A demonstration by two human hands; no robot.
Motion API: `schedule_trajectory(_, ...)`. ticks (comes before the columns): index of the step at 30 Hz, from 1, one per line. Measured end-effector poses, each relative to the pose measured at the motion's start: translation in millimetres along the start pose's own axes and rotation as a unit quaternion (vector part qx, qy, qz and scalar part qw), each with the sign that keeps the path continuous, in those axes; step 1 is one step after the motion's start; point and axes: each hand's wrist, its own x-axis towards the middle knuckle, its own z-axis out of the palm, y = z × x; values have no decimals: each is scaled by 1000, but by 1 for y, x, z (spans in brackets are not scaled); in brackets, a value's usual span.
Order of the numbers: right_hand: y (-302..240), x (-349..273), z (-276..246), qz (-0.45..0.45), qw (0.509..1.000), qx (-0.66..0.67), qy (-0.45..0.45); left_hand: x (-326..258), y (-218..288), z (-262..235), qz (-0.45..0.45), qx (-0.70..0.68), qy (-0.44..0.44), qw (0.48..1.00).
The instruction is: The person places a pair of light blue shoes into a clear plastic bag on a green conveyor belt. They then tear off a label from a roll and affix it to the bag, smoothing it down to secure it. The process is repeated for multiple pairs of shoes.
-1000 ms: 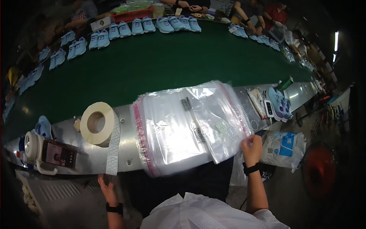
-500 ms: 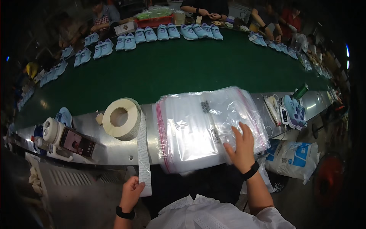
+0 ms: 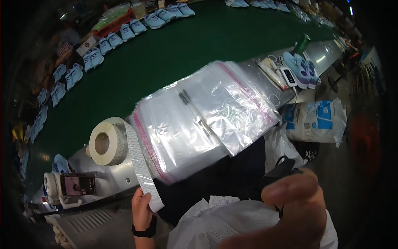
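My left hand pinches the loose end of a white printed strip of labels at the table's front edge. The strip runs up to a thick label roll standing on the metal tabletop. To its right lies a flat stack of clear plastic bags with pink seal edges. My right hand is raised very close in front of me at lower right, large and blurred. Two of its digits are apart with nothing seen between them; the rest are hidden.
A phone leans on a white jug at left. Right of the bags are pale-blue shoes, a small white device and a green can. A filled white-and-blue sack sits below. Shoe pairs line the green belt.
My right hand has left the bag stack and come up close to me. The view has tilted and shifted. My left hand still pinches the label strip.
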Motion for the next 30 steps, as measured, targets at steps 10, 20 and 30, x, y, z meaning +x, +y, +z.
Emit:
schedule_trajectory(10, 52, 4, 53, -57, 965, 198, -160, -9, 13, 18, 11, -92, 0, 996)
schedule_trajectory(20, 51, -58, 193, 340, 735, 454, -373, -4, 4, 40, 117, -106, 37, 987)
schedule_trajectory(30, 67, -57, 210, 165, 896, 330, -245, 6, 24, 45, 375, 458, 50, 804)
